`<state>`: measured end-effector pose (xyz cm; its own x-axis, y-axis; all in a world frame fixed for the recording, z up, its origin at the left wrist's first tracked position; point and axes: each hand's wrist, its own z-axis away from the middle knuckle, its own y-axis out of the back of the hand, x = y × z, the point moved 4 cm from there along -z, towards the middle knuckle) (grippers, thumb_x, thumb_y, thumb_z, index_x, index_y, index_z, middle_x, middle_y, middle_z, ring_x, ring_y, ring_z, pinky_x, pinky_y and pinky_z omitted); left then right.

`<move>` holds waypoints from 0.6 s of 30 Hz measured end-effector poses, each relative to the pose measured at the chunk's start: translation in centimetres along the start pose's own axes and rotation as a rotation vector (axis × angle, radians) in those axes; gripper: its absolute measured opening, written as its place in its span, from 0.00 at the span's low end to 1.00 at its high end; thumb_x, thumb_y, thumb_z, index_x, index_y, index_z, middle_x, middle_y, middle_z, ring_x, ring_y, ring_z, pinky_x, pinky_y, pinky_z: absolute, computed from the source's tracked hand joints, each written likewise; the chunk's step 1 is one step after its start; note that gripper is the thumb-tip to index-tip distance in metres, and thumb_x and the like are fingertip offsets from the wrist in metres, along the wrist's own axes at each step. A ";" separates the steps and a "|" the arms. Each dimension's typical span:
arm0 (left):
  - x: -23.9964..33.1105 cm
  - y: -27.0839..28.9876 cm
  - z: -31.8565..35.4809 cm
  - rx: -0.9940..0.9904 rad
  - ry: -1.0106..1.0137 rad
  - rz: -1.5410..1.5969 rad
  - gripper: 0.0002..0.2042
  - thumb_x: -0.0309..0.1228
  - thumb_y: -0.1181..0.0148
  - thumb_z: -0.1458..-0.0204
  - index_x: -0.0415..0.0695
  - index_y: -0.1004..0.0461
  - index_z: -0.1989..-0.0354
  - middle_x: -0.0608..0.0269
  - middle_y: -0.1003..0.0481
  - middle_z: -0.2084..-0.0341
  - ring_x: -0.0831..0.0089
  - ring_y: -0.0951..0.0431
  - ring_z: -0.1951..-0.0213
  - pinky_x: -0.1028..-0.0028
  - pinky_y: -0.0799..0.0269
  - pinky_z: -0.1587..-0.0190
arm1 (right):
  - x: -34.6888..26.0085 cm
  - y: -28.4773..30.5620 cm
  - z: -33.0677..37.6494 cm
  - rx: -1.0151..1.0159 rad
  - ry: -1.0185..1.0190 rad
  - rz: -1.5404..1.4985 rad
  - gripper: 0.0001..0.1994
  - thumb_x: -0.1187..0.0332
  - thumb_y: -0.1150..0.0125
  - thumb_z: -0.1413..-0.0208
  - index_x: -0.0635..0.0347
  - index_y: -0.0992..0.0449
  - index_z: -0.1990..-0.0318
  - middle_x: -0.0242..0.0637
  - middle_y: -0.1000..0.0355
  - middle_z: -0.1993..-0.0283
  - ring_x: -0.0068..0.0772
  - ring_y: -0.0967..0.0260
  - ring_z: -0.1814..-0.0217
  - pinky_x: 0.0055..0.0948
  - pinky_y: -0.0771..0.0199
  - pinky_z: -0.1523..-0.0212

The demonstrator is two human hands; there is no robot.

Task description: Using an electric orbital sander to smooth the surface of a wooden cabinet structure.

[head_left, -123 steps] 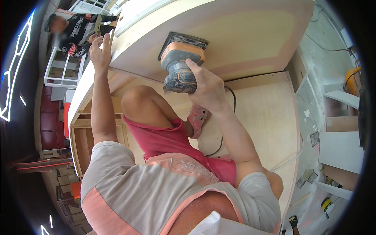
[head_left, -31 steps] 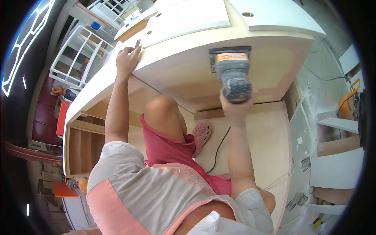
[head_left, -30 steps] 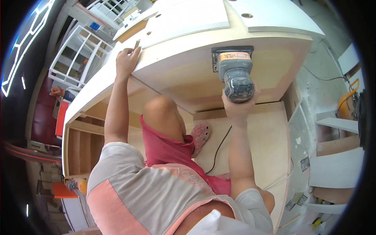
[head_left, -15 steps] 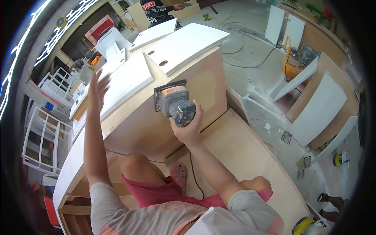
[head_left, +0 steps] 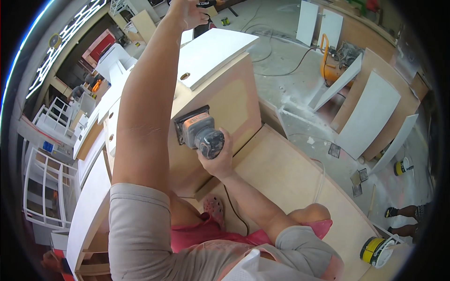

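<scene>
My right hand (head_left: 219, 161) grips the rounded body of an orange and black power sander (head_left: 200, 132). The sander's flat black pad faces the upright wooden panel (head_left: 222, 110) in front of me; whether it touches cannot be made out. My left arm reaches far forward, with my left hand (head_left: 187, 15) raised near the top edge, fingers apart and nothing seen in them. Under that arm lie white boards (head_left: 211, 49) with oval cut-outs, on top of the cabinet. My forearm hides part of these boards.
I sit inside a wooden cabinet shell, its pale panel (head_left: 276, 164) under me and a dark cord by my shoe (head_left: 213, 210). To the right stand an orange compressor (head_left: 330, 68), white curved panels (head_left: 370, 114) and a paint bucket (head_left: 377, 251). Another person's legs (head_left: 405, 220) show at lower right.
My left arm has swung up, forward and to the right across the boards. My right hand still holds the sander, slightly lower and further left in view. The whole view has shifted a little.
</scene>
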<state>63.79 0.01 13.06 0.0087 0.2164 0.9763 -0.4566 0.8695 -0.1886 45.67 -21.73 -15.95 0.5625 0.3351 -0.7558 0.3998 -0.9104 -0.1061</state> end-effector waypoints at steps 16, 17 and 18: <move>1.4 0.2 3.1 0.358 -0.129 -0.106 0.48 0.68 0.65 0.51 0.37 0.61 0.34 0.34 0.55 0.37 0.41 0.56 0.35 0.52 0.61 0.35 | 0.1 0.6 -1.2 0.034 -0.047 -0.007 0.44 0.70 0.29 0.66 0.68 0.49 0.41 0.53 0.44 0.48 0.52 0.40 0.49 0.42 0.36 0.49; 1.5 0.4 3.2 0.364 -0.131 -0.110 0.48 0.68 0.66 0.50 0.37 0.62 0.34 0.34 0.56 0.37 0.41 0.58 0.35 0.52 0.62 0.35 | 0.1 0.9 -1.5 0.060 -0.074 0.001 0.44 0.69 0.28 0.66 0.69 0.50 0.40 0.53 0.44 0.48 0.51 0.40 0.49 0.42 0.36 0.49; 1.5 0.5 3.4 0.372 -0.136 -0.114 0.48 0.67 0.67 0.50 0.37 0.64 0.34 0.33 0.57 0.36 0.40 0.59 0.35 0.52 0.63 0.35 | 0.1 1.0 -1.6 0.059 -0.076 -0.005 0.44 0.69 0.28 0.66 0.69 0.50 0.40 0.53 0.44 0.48 0.51 0.40 0.49 0.42 0.36 0.49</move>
<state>60.51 -0.75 14.81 -0.0290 0.0456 0.9985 -0.7501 0.6593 -0.0519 47.28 -22.18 -15.04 0.5030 0.3228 -0.8017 0.3585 -0.9220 -0.1463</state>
